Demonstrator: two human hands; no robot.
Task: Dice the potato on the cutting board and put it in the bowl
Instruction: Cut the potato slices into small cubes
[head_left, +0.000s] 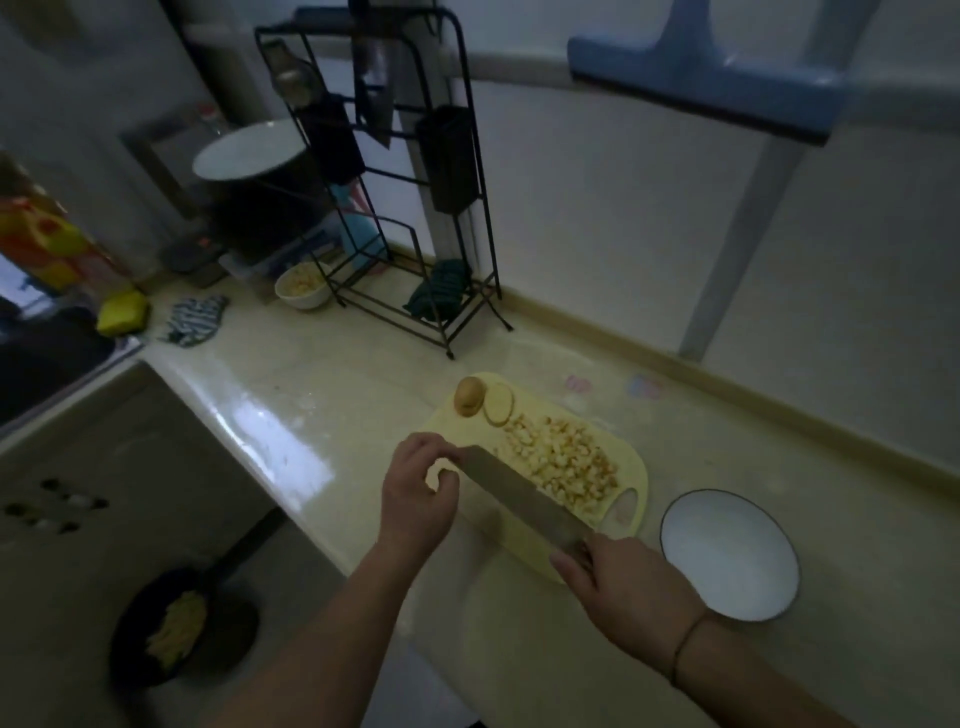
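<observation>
two hands are busy over a pale yellow cutting board (524, 551) on the cream worktop (291, 405). the right hand (623, 587) is wrapped round the handle of a broad cleaver (524, 499), whose blade runs from about four o'clock up to ten o'clock across the board. the left hand (418, 499) sits at the blade's far tip, thumb and fingers curled and pinching its top edge. on the three o'clock side of the blade lies a heap of potato dice (561, 457), touching or just beside the steel. at the board's twelve o'clock end rest a potato end piece (469, 396) still in its skin and a round slice (498, 405) leaning just beside it. a white bowl (730, 555) with a dark rim stands on the worktop at three o'clock of the board, near its corner. a black wire rack (415, 208) stands well apart at twelve o'clock, with a small bowl of pale pieces (304, 285) beside its foot.
</observation>
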